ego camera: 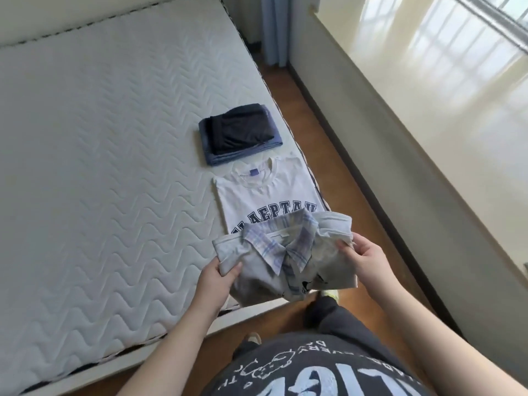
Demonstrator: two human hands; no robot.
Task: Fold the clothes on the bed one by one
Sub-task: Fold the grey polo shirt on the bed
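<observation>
A folded grey shirt with a blue plaid collar [285, 252] is held over the near right corner of the bed [100, 167]. My left hand [220, 278] grips its left edge and my right hand [363, 258] pinches its right edge. Under and just beyond it lies a folded white T-shirt with dark blue lettering [271, 192], flat on the mattress. Farther along the bed's right side sits a folded stack: a dark navy garment on top of a blue one [240, 132].
The quilted white mattress stretches away to the left and far side. A wooden floor strip [328, 155] runs between the bed and a low wall under a bright window sill [443, 81]. A blue curtain [274, 27] hangs at the far corner.
</observation>
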